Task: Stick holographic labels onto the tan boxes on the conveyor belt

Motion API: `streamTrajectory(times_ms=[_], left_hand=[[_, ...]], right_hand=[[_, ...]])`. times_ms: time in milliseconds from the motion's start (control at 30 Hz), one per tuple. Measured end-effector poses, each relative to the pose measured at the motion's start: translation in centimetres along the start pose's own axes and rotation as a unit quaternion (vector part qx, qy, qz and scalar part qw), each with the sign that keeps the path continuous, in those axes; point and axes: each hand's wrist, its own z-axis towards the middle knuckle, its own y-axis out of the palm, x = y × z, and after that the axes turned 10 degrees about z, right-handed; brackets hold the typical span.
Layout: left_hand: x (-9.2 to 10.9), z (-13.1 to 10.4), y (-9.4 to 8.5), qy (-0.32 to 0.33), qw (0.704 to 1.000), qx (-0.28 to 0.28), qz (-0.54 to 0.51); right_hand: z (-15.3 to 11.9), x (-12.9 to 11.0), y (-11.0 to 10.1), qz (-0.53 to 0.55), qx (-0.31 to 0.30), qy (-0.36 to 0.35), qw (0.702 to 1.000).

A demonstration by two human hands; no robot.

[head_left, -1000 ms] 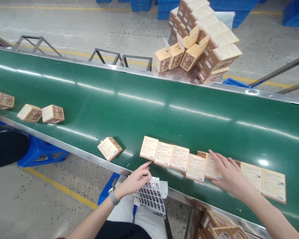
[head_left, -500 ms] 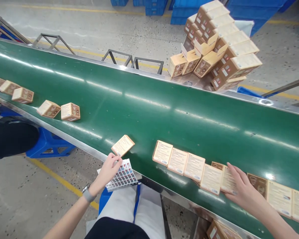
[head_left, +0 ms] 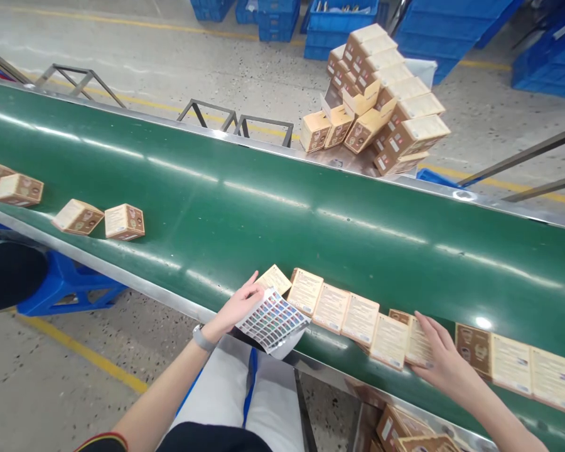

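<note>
A sheet of small printed stickers (head_left: 275,320) is pinched in my left hand (head_left: 240,307) over the belt's near edge. Just beyond its fingers lies a flat cream carton (head_left: 275,278), touching the left end of a row of similar cartons (head_left: 360,317). My right hand (head_left: 440,351) rests on a carton (head_left: 418,342) farther right in this row, fingers stretched and close together, with a brown-faced carton partly beneath. To the right of that hand are a brown carton (head_left: 473,350) and two cream ones (head_left: 553,380).
The green conveyor belt (head_left: 193,201) crosses the view. Several boxes (head_left: 125,221) stand at its left. Stacked boxes (head_left: 405,94) sit beyond its far edge, before blue crates (head_left: 452,31). More boxes (head_left: 395,430) lie below the near edge. A dark-clothed person's part (head_left: 9,276) shows at left.
My left hand has moved right with the sticker sheet, and the loose cream carton has shifted right against the row. My right hand remains on its carton. The view has shifted slightly.
</note>
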Motion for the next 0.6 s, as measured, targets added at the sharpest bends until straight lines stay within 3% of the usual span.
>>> streamTrajectory(times_ms=[67, 167, 300, 367, 433, 600], left_hand=[[0.4, 0.1, 0.8, 0.001, 0.999, -0.008, -0.032], [0.1, -0.3, 0.7, -0.021, 0.997, -0.022, -0.072], [-1.5, -2.1, -1.2, -0.024, 0.999, 0.031, -0.02], [-2.2, -3.6, -2.4, -0.035, 0.996, 0.076, 0.019], [-2.5, -5.6, -3.5, -0.053, 0.995, 0.081, 0.037], [-0.4, -9.7, -4.9, -0.066, 0.99, -0.072, 0.1]], right_hand=[[-0.4, -0.4, -0.1, 0.028, -0.008, 0.011, 1.0], [-0.8, -0.8, 0.3, 0.063, -0.009, 0.019, 0.998], [-0.1, -2.5, 1.5, 0.092, -0.011, 0.015, 0.996], [1.0, -4.3, 2.1, 0.11, -0.022, 0.004, 0.994], [2.6, -6.8, 2.5, 0.137, -0.041, -0.012, 0.99], [7.1, -14.6, 3.5, 0.227, -0.096, -0.036, 0.968]])
